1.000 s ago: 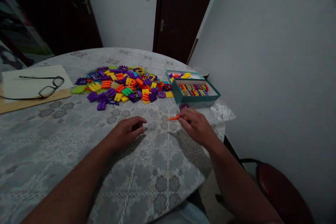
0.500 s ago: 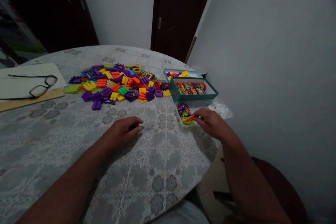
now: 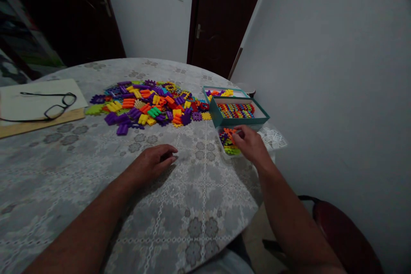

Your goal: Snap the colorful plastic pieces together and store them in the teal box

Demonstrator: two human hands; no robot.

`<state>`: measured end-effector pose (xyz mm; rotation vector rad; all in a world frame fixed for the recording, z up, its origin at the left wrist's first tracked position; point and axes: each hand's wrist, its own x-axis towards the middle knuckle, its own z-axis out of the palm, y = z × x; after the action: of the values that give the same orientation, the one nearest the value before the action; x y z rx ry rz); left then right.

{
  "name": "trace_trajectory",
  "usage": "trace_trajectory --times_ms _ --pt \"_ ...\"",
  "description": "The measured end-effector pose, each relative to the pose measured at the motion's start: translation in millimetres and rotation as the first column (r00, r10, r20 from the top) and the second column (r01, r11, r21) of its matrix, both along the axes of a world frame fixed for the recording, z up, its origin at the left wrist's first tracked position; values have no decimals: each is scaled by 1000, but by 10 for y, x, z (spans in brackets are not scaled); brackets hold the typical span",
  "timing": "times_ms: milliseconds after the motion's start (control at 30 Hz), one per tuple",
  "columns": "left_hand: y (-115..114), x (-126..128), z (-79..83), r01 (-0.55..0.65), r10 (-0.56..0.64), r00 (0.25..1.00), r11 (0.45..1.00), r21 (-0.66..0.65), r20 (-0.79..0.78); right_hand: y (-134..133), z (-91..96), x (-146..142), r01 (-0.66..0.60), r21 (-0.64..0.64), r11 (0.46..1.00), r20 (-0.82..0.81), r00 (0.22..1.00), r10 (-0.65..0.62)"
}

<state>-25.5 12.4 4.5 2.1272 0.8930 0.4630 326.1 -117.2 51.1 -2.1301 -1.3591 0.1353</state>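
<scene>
My right hand (image 3: 248,143) is over a clear plastic tray (image 3: 225,154) at the table's right side, its fingers pinched on an orange plastic building piece (image 3: 230,132). Green and purple pieces (image 3: 231,150) lie in the tray below it. My left hand (image 3: 157,160) rests on the tablecloth left of the tray, thumb and fingers apart, with nothing between them. Ahead of it spreads a big heap of purple, yellow, orange and green building pieces (image 3: 154,105).
Behind the tray stands a teal box (image 3: 221,120) with rows of colourful pieces; its lid (image 3: 208,89) behind holds more. Glasses (image 3: 55,111) lie on a white board (image 3: 38,90) at left. A clear bag with white shapes (image 3: 274,138) lies near the wall. A dark red seat (image 3: 343,231) is at lower right.
My right hand has moved a little left and up over the tray, with the orange piece now nearer the tray's far side. My left hand stays put. The view has shifted slightly.
</scene>
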Motion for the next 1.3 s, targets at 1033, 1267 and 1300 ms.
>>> trace_trajectory --times_ms 1033,1267,1300 --pt "37 -119 -92 -313 266 948 877 364 174 1582 24 -1434 -352 60 934 138 930 342" --pt "262 -326 -220 -691 712 683 559 459 162 2686 276 -981 -114 -208 971 200 967 156" --pt "279 -341 -252 -701 736 662 542 463 142 2769 270 -912 -131 -231 964 206 962 180"
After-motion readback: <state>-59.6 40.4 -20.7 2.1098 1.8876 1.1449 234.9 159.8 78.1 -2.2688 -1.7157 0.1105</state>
